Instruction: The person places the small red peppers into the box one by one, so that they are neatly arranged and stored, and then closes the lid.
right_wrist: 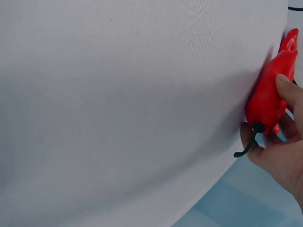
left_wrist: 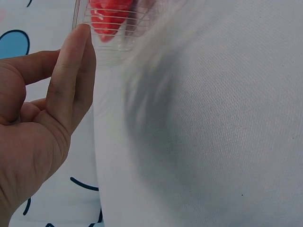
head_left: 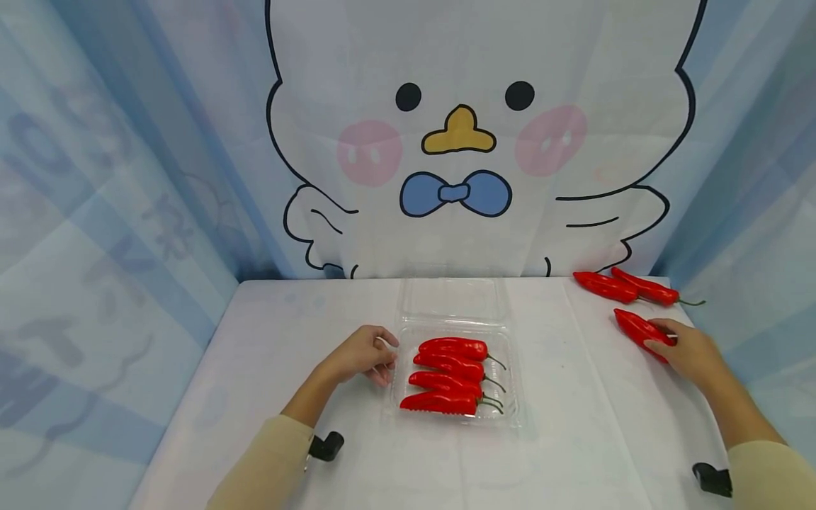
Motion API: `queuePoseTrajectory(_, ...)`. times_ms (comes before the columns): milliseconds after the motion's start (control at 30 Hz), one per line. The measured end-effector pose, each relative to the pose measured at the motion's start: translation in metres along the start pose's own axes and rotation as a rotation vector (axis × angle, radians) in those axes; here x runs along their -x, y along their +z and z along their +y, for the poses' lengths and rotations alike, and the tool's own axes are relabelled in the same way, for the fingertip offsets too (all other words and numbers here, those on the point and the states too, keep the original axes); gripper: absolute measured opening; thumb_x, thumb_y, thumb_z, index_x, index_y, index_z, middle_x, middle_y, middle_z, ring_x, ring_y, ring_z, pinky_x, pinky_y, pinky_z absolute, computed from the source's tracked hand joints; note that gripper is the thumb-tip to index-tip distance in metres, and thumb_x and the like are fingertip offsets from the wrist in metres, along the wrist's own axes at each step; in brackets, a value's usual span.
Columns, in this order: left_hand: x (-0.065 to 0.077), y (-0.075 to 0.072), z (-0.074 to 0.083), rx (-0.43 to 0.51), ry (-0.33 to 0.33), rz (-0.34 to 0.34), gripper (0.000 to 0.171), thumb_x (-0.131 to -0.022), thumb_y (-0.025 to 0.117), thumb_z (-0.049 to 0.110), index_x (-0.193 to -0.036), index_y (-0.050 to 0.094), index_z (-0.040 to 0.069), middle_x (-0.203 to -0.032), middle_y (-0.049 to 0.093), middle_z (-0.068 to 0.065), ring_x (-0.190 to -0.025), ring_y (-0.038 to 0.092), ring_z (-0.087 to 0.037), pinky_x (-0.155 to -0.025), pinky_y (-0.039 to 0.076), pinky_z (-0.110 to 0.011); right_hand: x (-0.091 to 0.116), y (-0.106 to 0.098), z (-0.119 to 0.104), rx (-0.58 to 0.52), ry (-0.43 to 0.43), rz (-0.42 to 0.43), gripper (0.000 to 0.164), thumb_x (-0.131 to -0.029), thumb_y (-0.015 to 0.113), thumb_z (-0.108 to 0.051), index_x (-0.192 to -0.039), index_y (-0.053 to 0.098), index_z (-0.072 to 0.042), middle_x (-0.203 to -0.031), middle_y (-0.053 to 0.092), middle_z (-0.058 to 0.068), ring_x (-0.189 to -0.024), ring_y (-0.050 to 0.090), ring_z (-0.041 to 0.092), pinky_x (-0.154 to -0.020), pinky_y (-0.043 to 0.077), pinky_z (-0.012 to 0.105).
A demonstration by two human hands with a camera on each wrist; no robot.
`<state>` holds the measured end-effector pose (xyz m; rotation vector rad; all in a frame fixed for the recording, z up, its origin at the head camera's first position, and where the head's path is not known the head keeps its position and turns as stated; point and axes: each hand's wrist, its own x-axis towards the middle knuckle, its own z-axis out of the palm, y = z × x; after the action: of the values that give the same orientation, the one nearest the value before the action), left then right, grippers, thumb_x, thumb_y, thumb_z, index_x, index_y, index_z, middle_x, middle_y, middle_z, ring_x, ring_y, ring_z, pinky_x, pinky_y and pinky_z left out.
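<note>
Red pepper (head_left: 635,329) gripped in R hand (head_left: 691,354), axis diag., tip far-L; L hand (head_left: 363,354) loose at clear box (head_left: 512,382), contact unclear.

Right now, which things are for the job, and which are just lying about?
For the job, it seems:
right hand holding a red pepper
left hand beside the clear box
four peppers inside it
two loose peppers

Just there:
white tabletop
bird-print curtain
black wrist cameras
</note>
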<state>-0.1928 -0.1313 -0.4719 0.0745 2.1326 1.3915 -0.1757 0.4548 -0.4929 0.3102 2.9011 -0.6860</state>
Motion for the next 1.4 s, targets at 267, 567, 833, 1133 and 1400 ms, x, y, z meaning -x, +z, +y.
queuePoseTrajectory(267,0.000,0.000,-0.002,-0.006,0.005,0.009,0.029,-0.098,0.067,0.006,-0.125,0.059,-0.002,-0.085,0.069,-0.014,-0.057,0.068,-0.018,-0.057,0.063,-0.031,0.004,-0.001,-0.006,0.008,-0.072,0.005,0.071,-0.092,0.075,-0.020,-0.146,0.040,0.012,-0.131,0.044,0.043,-0.112,0.044,0.057,-0.079,0.062,0.060)
queuePoseTrajectory(567,0.000,0.000,-0.003,-0.002,-0.007,0.007,0.029,-0.098,0.067,0.006,-0.125,0.059,-0.002,-0.084,0.070,-0.014,-0.057,0.068,-0.018,-0.057,0.063,-0.031,0.012,-0.006,-0.025,0.022,-0.129,-0.001,0.072,-0.092,0.076,-0.020,-0.148,0.041,0.009,-0.133,0.046,0.042,-0.113,0.045,0.057,-0.076,0.063,0.058)
queuePoseTrajectory(833,0.002,0.000,0.000,-0.006,-0.014,0.015,0.029,-0.098,0.067,0.006,-0.125,0.059,-0.002,-0.084,0.070,-0.014,-0.057,0.068,-0.018,-0.057,0.063,-0.031,0.018,-0.009,-0.052,0.030,-0.175,0.010,0.072,-0.092,0.077,-0.019,-0.149,0.043,0.006,-0.135,0.046,0.041,-0.114,0.046,0.056,-0.079,0.063,0.060)
queuePoseTrajectory(1133,0.001,0.001,0.000,-0.012,-0.013,0.013,0.029,-0.098,0.067,0.006,-0.125,0.059,-0.002,-0.084,0.070,-0.014,-0.057,0.068,-0.018,-0.058,0.063,-0.031,0.023,-0.007,-0.078,-0.004,-0.235,0.010,0.073,-0.089,0.079,-0.015,-0.150,0.044,0.005,-0.137,0.049,0.040,-0.117,0.050,0.056,-0.084,0.061,0.062)
queuePoseTrajectory(1400,0.000,0.001,0.001,-0.015,-0.007,0.017,0.029,-0.098,0.067,0.006,-0.125,0.059,-0.002,-0.084,0.070,-0.014,-0.057,0.069,-0.019,-0.058,0.063,-0.031,0.028,-0.007,-0.107,0.000,-0.306,0.000,0.070,-0.090,0.079,-0.016,-0.149,0.047,0.002,-0.136,0.053,0.036,-0.116,0.052,0.052,-0.085,0.062,0.061)
